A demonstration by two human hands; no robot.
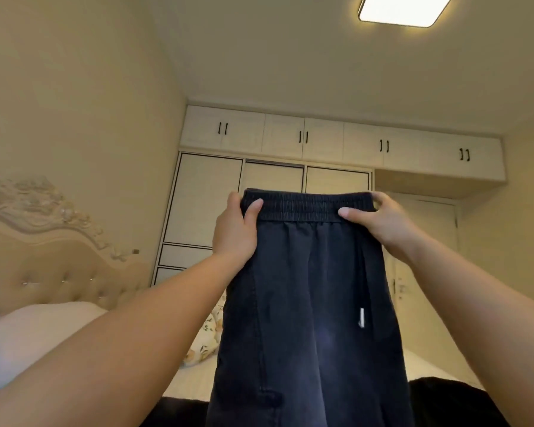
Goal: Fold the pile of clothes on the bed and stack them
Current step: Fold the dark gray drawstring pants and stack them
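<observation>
Both hands, the left hand point(235, 227) and right hand point(379, 221), pinch the elastic waistband at its two ends and hold the dark navy trousers point(305, 303) up above the bed point(438, 365), legs hanging straight, a small white tag point(361, 317) on one side.

Ahead of you stands a white wardrobe point(259, 192) with black-handled upper cabinets point(321, 140). A lit ceiling lamp point(406, 9) sits above right. On your left you have a carved, tufted headboard point(53, 241), a white pillow point(34, 334) and a floral cushion point(205, 340).
</observation>
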